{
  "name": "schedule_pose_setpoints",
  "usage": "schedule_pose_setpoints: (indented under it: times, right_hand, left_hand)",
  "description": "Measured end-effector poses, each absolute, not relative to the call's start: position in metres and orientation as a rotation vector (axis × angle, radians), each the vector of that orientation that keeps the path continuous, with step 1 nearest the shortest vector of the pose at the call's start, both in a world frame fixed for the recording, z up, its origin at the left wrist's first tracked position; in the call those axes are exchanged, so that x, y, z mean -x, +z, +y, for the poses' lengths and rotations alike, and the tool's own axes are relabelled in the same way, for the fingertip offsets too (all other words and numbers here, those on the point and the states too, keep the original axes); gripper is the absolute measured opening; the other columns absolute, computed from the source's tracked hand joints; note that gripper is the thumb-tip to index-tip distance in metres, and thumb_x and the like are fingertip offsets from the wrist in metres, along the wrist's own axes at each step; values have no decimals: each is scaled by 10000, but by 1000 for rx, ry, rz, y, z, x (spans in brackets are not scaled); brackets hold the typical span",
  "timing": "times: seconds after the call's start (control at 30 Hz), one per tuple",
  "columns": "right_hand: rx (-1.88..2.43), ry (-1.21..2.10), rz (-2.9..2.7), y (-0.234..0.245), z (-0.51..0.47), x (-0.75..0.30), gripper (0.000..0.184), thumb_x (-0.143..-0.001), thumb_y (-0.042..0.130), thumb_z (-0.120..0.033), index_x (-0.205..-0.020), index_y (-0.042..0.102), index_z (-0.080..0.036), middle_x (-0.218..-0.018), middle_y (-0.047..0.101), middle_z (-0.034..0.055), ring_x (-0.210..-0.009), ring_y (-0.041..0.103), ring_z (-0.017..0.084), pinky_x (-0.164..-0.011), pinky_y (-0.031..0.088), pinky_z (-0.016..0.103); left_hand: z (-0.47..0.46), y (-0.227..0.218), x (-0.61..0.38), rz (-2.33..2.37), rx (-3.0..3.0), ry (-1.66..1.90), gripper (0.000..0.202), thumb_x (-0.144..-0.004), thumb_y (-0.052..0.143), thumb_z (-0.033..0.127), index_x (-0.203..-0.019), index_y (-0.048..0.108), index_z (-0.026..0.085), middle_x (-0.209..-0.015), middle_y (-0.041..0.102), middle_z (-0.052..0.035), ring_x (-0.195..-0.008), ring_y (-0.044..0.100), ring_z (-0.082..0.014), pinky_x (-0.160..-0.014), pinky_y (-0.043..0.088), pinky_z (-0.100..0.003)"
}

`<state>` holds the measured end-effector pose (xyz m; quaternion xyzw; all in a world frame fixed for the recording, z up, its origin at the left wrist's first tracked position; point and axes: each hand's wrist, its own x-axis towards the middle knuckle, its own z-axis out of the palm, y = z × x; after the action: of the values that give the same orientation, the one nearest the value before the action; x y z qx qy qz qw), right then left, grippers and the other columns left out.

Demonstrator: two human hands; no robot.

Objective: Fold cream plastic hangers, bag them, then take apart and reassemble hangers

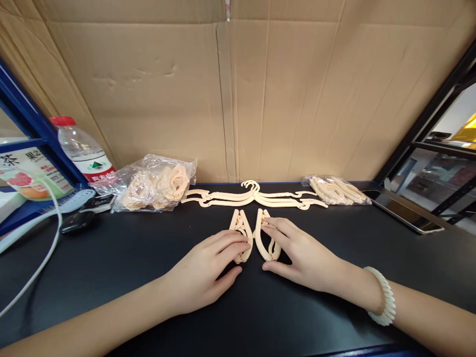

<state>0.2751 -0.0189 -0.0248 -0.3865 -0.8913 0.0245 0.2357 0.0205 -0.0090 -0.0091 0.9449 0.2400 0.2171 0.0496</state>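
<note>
Two folded cream plastic folding hangers lie side by side on the black tabletop, almost touching. My left hand (pixel 213 265) has its fingers laid over the left folded hanger (pixel 245 254), with the thumb near its lower end. Around the right folded hanger (pixel 261 243) my right hand (pixel 303 253) curls, fingers at its upper part and thumb by its bottom. The fingers cover part of both pieces. Just behind them, unfolded hangers (pixel 226 199) lie stacked flat, arms spread and hooks (pixel 251 185) pointing to the back.
A clear bag of folded hangers (pixel 158 186) sits back left, another bag (pixel 338 190) back right beside a phone (pixel 407 212). At left are a water bottle (pixel 84 151), black mouse (pixel 78 222) and white cable (pixel 55 238). A cardboard wall (pixel 156 89) closes the back.
</note>
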Motion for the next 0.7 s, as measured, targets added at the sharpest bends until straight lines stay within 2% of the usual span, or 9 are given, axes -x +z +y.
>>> schedule_pose_setpoints:
  times: [0.13,0.5,0.7]
  right_hand:
    - [1096,90,-2432,-25,-17,-276,582,-858,625,-421,-1326,497,-99,-1402,452,186,-1314,425,298,-1068,447,445]
    - [1057,119,-2389,-28,-13,-275,523,-849,643,-430,-1278,533,-152,-1298,544,160,-1229,501,289,-1012,490,471]
    - [1066,91,-2442,-24,-14,-274,537,-873,610,-450,-1304,519,-143,-1309,562,145,-1254,476,293,-1045,454,487]
  left_hand:
    - [-8,-8,-20,725,-2842,660,380,-893,504,143,-1272,512,181,-1217,619,-106,-1196,547,-225,-1000,505,-379]
    - [-7,-9,-20,757,-2858,590,394,-881,533,184,-1275,525,193,-1207,633,-95,-1185,558,-236,-1005,489,-400]
    - [-7,-8,-19,763,-2862,581,382,-879,535,181,-1261,530,187,-1205,636,-92,-1164,569,-231,-993,491,-394]
